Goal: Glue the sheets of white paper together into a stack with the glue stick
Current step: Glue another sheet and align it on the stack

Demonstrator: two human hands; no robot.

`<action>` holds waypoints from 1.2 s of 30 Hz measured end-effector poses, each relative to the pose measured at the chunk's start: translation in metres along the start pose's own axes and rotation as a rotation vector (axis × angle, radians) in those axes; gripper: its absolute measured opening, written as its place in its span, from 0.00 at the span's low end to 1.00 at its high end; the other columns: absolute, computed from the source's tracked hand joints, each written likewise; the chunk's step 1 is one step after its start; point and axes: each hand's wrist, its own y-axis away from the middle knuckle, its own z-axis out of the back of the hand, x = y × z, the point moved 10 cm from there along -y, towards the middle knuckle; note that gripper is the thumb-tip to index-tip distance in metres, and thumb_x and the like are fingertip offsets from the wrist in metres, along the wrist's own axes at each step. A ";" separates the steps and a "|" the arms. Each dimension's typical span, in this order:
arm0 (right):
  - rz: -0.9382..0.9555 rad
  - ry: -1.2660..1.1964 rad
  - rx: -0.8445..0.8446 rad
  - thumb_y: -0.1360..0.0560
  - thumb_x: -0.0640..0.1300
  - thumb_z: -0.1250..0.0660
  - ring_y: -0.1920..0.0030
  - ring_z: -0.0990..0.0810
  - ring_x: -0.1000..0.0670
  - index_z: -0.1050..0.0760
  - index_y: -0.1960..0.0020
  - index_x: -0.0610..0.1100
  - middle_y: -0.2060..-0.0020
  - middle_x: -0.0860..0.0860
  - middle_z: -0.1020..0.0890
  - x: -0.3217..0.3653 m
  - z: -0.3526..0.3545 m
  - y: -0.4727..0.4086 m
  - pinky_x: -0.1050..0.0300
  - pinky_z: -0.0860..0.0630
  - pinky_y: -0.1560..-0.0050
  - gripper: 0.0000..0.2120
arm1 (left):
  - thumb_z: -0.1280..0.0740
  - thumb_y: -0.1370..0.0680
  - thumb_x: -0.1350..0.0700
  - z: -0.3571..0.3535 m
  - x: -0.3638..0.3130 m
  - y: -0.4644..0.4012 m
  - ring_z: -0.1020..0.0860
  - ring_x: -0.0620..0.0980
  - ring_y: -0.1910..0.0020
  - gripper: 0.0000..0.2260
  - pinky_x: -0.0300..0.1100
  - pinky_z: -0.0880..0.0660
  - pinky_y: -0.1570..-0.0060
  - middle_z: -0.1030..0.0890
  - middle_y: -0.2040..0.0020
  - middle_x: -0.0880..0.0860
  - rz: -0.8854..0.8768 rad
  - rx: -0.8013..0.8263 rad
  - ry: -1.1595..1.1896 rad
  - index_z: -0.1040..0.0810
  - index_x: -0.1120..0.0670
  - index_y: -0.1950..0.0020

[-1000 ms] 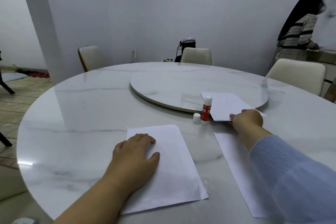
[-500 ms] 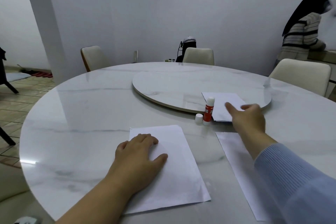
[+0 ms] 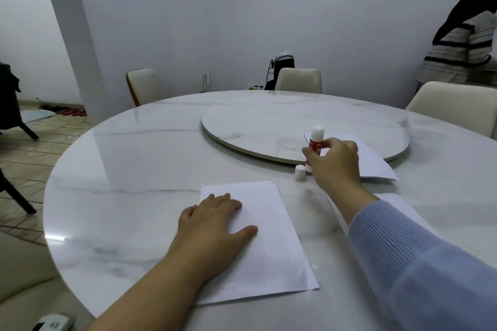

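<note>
Hands split the work: one anchors paper, the other takes glue.

Left hand (image 3: 215, 226) lies flat, fingers together and thumb apart, pinning the near sheet (image 3: 258, 244) so it cannot slide; right hand (image 3: 333, 161) pinches the uncapped glue stick (image 3: 317, 137), upright beside its cap (image 3: 300, 172), with spare sheets (image 3: 376, 164) just behind within reach.

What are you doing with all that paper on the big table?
A person is gluing sheets of white paper into a stack. The left hand lies flat on one sheet to hold it down. The right hand has its grip around the uncapped glue stick, whose small white cap stands on the marble table beside it. Another sheet lies partly on the turntable behind, and a third shows under the right arm.
</note>
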 end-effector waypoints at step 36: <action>0.295 0.035 0.909 0.43 0.46 0.32 0.72 0.28 0.53 0.24 0.64 0.46 0.69 0.48 0.21 0.048 -0.017 0.108 0.57 0.29 0.69 0.09 | 0.55 0.19 0.51 -0.044 -0.034 -0.041 0.54 0.47 0.23 0.24 0.46 0.57 0.26 0.53 0.21 0.49 -0.067 0.180 -0.248 0.52 0.52 0.23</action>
